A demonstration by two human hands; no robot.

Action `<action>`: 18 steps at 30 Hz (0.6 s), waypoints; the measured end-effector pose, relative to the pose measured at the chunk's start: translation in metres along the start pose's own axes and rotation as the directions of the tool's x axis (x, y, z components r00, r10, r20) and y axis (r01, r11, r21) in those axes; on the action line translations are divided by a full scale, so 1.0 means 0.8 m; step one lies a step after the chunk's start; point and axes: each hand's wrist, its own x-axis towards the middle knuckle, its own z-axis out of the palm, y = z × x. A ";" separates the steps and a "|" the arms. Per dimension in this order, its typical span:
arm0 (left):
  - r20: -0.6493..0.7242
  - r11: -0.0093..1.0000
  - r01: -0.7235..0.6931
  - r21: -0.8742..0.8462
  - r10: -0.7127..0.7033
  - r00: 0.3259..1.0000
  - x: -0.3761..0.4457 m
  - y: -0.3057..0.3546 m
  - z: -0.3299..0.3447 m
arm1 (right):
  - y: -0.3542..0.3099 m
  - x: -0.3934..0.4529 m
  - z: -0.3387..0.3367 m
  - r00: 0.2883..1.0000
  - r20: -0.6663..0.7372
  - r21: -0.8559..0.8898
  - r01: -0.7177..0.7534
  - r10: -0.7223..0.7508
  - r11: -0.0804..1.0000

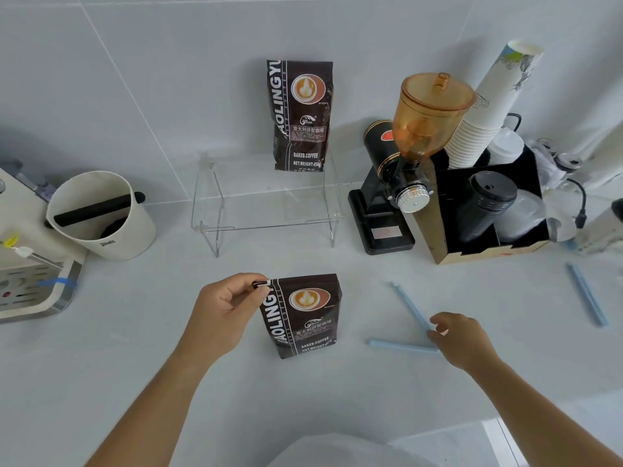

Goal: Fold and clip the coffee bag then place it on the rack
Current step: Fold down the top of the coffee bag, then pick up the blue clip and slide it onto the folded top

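A pale grey desk (pixel 135 348) runs up to a wall of large pale tiles (pixel 151 79). Near the middle of the desk a dark coffee bag (pixel 301 318) stands upright, its top already folded down. The left hand (pixel 224 306), at the bag's 10 o'clock, has its fingers (pixel 251 281) closed in a pinch on the folded top left corner. At 3 o'clock from the bag a light blue clip (pixel 409 326) lies spread open in a V on the desk. The right hand (pixel 460 337) sits at the clip's hinge end, its fingers curled loosely over it; whether they actually grip the clip cannot be told.

At 12 o'clock from the bag stands a clear plastic rack (pixel 266 200), and on its top, toward the back right, a second coffee bag (pixel 299 114) stands upright against the wall. At 9 o'clock from the rack is a white knock box (pixel 111 227) with a black bar across its mouth, and beside that, at the far left edge, part of an espresso machine (pixel 30 281). At 3 o'clock from the rack stands a black grinder (pixel 397 183) with an amber hopper, then a black box (pixel 488 217) holding a leaning stack of paper cups (pixel 485 106) and dark lids. A second blue clip (pixel 586 294) lies closed at the far right.
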 end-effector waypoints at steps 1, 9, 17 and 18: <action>-0.003 1.000 0.001 -0.003 -0.001 1.000 0.000 0.000 0.000 | 0.003 0.000 0.005 1.000 0.011 -0.009 -0.015 0.015 1.000; -0.003 1.000 -0.007 -0.011 0.007 1.000 0.002 0.001 0.000 | -0.001 0.002 0.016 0.999 0.005 -0.109 -0.051 0.052 0.993; -0.009 1.000 0.002 -0.029 -0.002 1.000 0.003 -0.004 0.000 | -0.021 -0.007 -0.001 1.000 -0.027 -0.073 -0.003 0.001 0.997; -0.007 1.000 0.001 -0.027 -0.001 1.000 0.003 -0.004 0.000 | -0.026 -0.009 -0.006 0.999 -0.037 -0.050 0.020 -0.022 0.999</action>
